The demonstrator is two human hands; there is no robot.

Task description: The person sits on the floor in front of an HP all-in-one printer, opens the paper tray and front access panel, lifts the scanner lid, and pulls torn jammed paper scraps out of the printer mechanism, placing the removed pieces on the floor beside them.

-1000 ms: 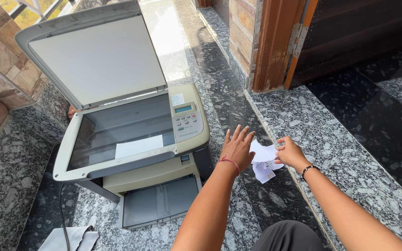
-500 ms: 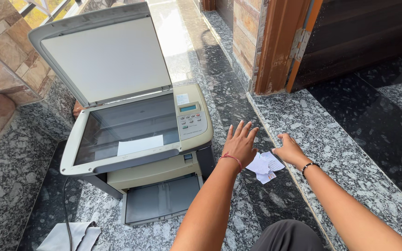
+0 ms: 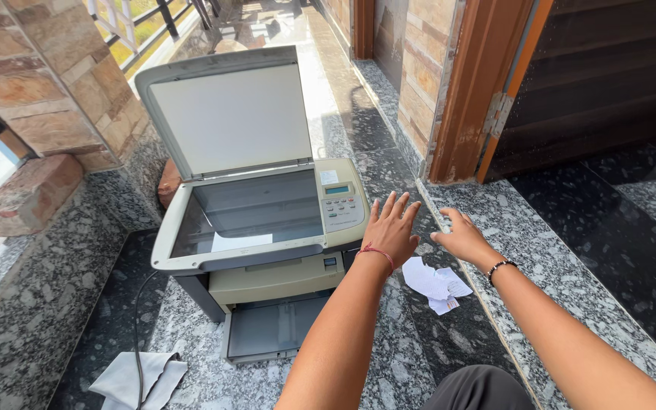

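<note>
Hovering beside the scanner [image 3: 267, 220], the left hand [image 3: 392, 228] was spread wide and empty — the right hand [image 3: 465, 239] was open too, holding nothing. The papers [image 3: 436, 282] lay on the granite floor [image 3: 556, 250] just below both hands, scanner lid [image 3: 229, 114] raised.

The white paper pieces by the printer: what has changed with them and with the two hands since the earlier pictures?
The right hand let go of the paper pieces; they now lie on the dark floor, and that hand has lifted away, open. The left hand, fingers spread, has risen a little beside the printer. The printer lid stays up, the sheet on its glass and the grey cloth have not moved.
</note>
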